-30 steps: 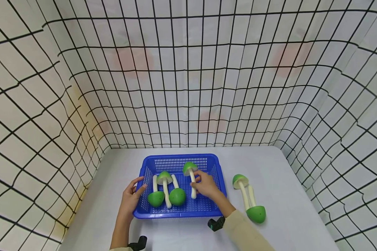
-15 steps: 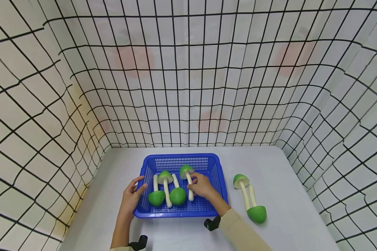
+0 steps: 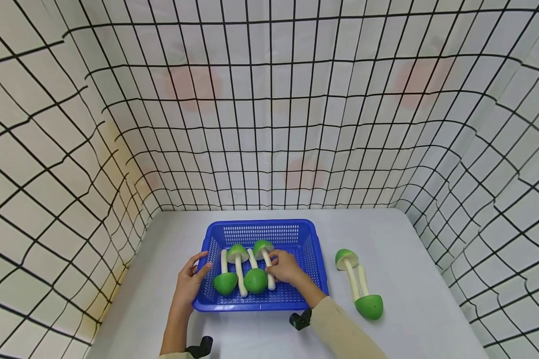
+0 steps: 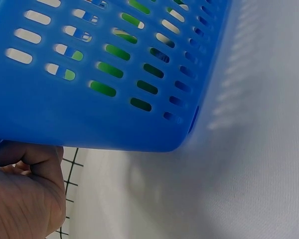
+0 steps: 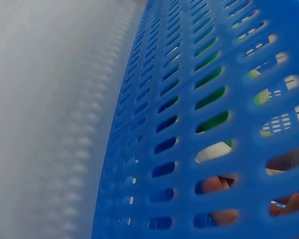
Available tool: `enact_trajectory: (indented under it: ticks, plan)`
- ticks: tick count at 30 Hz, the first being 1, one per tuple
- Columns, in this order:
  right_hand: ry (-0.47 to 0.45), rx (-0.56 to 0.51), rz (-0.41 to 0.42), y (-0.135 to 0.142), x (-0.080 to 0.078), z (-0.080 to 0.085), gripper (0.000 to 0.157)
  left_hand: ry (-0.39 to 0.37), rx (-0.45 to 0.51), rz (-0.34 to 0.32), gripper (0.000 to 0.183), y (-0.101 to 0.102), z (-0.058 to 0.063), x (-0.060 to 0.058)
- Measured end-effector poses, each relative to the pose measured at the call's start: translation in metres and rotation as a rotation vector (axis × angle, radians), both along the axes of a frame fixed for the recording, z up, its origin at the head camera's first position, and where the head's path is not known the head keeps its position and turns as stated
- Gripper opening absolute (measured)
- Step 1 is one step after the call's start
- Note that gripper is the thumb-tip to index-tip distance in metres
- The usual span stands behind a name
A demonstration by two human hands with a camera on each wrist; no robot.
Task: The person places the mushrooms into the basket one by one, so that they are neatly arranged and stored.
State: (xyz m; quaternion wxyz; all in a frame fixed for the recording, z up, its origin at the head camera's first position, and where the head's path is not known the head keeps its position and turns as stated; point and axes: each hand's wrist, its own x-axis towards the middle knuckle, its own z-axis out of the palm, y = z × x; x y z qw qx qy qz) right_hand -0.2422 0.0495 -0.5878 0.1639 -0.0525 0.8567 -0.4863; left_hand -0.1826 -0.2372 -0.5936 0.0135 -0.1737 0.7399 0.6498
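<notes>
The right hand (image 3: 284, 267) pinches the white stem of a green-capped mushroom (image 3: 267, 259) inside the blue basket (image 3: 260, 307) — the cap points toward eleven o'clock and the stem's foot toward five. Just beside it, at nine o'clock, three more mushrooms lie side by side: the nearest mushroom (image 3: 255, 281) with its cap at six, the middle mushroom (image 3: 237, 253) with its cap at twelve, the far mushroom (image 3: 225, 283) with its cap at six again. The left hand (image 3: 190, 279) holds the basket's rim at nine o'clock, thumb over the edge. Outside the basket, past three o'clock, an upper mushroom (image 3: 345, 260) and a lower mushroom (image 3: 369, 306) lie stem beside stem on the white table (image 3: 422, 279). Black netting (image 3: 269, 126) rises at twelve.
</notes>
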Motion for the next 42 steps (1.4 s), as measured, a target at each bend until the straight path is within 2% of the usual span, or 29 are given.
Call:
enact_trajectory:
  ticks: [10,17,25,36,42]
  plan:
    - [-0.045,0.005,-0.003,0.0013,0.0008,-0.0025,0.04,0.015,-0.035,-0.005,0.052,0.0018,0.0039,0.0039]
    - [-0.089,-0.022,-0.005,0.0039,0.0041,0.0,0.035,0.009,-0.024,-0.004,0.052,0.0016,0.0026,0.003]
    - [-0.092,-0.041,-0.005,0.0061,0.0057,0.0017,0.037,0.009,-0.03,-0.015,0.053,-0.0004,-0.0008,0.0013]
    - [-0.06,-0.014,-0.009,0.0074,0.003,-0.0049,0.039,0.023,-0.035,-0.011,0.052,0.0017,0.0035,0.0051]
    - [-0.038,-0.004,0.015,0.0052,0.0023,-0.007,0.034,0.021,-0.032,-0.009,0.052,0.003,0.0046,0.0059]
